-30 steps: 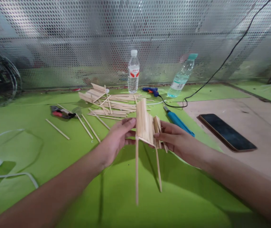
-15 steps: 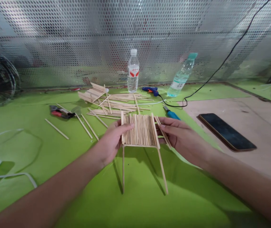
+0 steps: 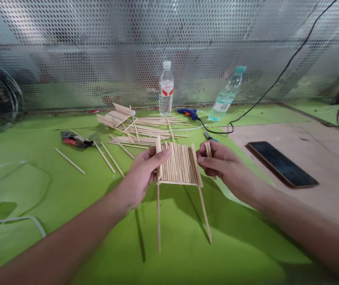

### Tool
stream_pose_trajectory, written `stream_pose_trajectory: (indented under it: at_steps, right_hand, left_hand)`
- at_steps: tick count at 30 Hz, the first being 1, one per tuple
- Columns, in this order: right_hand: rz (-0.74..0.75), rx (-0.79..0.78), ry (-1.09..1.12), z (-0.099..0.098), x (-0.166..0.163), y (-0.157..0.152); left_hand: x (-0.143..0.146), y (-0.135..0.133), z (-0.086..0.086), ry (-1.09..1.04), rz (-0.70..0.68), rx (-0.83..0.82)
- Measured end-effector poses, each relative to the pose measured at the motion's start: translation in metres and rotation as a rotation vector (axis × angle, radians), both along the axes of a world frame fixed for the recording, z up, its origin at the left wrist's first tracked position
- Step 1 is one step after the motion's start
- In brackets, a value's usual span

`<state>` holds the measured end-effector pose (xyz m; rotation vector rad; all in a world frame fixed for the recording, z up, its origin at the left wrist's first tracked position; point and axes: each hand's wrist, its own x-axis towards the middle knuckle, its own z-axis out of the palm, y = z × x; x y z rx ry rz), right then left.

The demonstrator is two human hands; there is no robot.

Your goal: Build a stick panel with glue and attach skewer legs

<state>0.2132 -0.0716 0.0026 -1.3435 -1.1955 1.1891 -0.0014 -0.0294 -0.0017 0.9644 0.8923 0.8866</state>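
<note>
My left hand [image 3: 142,174] grips the left side of a small frame built of wooden sticks [image 3: 178,163], its thumb lying on the top. Thin sticks placed side by side form the frame's flat panel, with a raised rail along each side. Two long stick legs reach down toward me from its near edge. Just beyond the right rail, my right hand [image 3: 224,160] is closed on a few short wooden sticks [image 3: 208,152], held nearly upright. A fingertip of that hand is close to the rail; I cannot tell whether it touches.
Behind lie a stick pile [image 3: 148,130] and another stick model [image 3: 117,114]. A blue glue gun [image 3: 188,113] and two water bottles [image 3: 166,91] [image 3: 225,97] stand near the mesh wall. Pliers [image 3: 76,139] are at left, a phone [image 3: 282,163] at right, a blue-handled tool [image 3: 209,137] behind my right hand.
The stick frame has shifted slightly right and tilted, its left side raised. My right hand has turned the short sticks from slanting to nearly upright.
</note>
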Motion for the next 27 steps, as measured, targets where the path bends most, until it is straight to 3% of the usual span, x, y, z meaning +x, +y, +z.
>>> stream_pose_trajectory:
  at_steps: [8, 16, 22, 27]
  right_hand:
    - [-0.005, 0.067, -0.139, -0.006, 0.001, 0.002]
    - [0.021, -0.004, -0.187, -0.01, 0.004, 0.004]
    - [0.074, -0.077, -0.118, -0.01, 0.003, 0.003]
    - [0.149, -0.172, -0.054, -0.009, 0.001, 0.002]
  left_hand:
    - [-0.003, 0.003, -0.013, 0.06, -0.079, 0.157]
    - [0.001, -0.006, -0.011, 0.168, -0.089, 0.275]
    - [0.002, -0.02, 0.0, 0.247, -0.115, 0.184]
    - [0.004, -0.024, 0.001, 0.194, -0.201, 0.11]
